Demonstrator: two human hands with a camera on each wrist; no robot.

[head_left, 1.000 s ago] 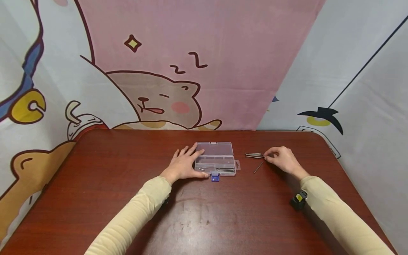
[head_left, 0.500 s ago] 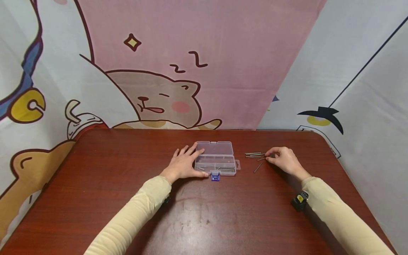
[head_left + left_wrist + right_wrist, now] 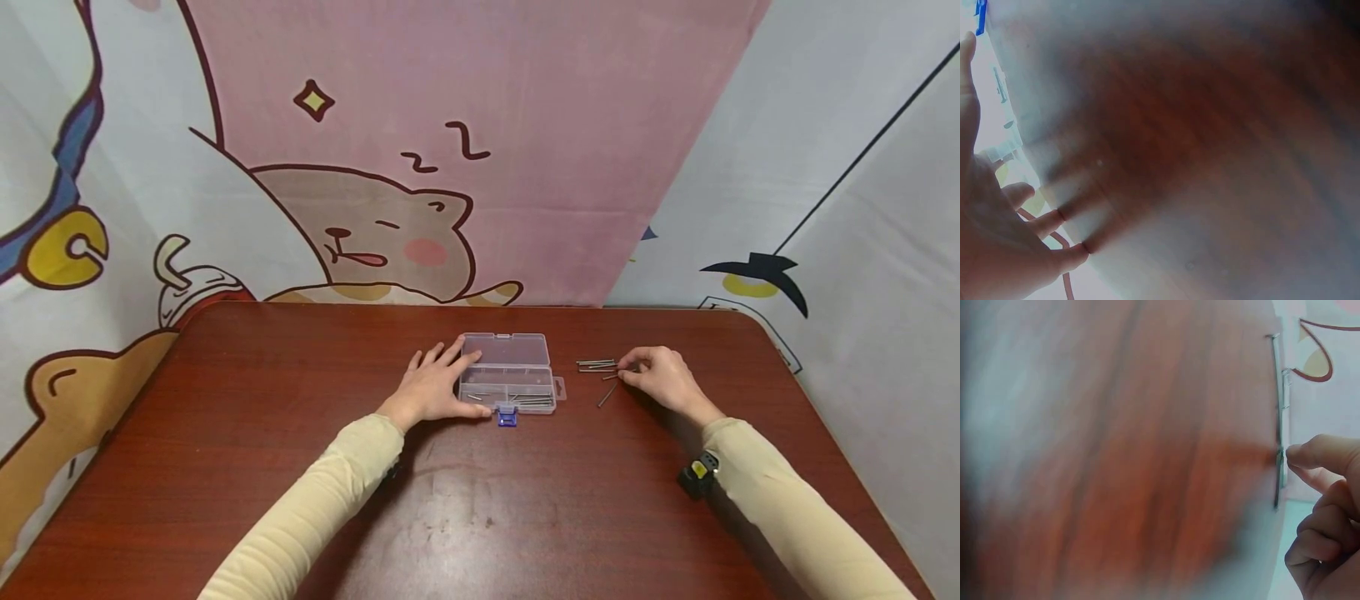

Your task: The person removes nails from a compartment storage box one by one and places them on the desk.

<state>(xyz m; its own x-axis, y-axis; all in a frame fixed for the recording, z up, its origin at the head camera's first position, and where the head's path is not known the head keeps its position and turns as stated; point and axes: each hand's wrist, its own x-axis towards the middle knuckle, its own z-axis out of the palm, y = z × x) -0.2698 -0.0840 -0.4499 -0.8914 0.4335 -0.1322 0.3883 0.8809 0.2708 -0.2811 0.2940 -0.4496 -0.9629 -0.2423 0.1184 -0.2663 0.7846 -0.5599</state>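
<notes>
My left hand [image 3: 429, 390] rests at the left side of a clear plastic storage box [image 3: 550, 382], fingers spread, fingertips on the raised lid and thumb at the front edge. The lid [image 3: 513, 350] is tipped back and a blue latch [image 3: 507, 418] hangs at the front. Several nails [image 3: 534, 401] lie in the front compartments. To the right of the box, my right hand [image 3: 663, 379] pinches the end of a nail [image 3: 609, 377] between thumb and index finger. Beside it lie a small row of nails [image 3: 595, 364] and one slanted nail [image 3: 606, 397]. In the right wrist view the fingertips [image 3: 1294, 454] are close against a nail [image 3: 1279, 394].
A dark red wooden table [image 3: 480, 517] lies under everything. Behind it hangs a cartoon-printed cloth [image 3: 540, 167]. A clear hanging tab [image 3: 559, 388] sticks out from the box's right side. A black wrist camera [image 3: 699, 475] sits under the right sleeve.
The right hand has drawn one nail slightly forward, away from the row, then shifted a little left. The left hand and the box have stayed put.
</notes>
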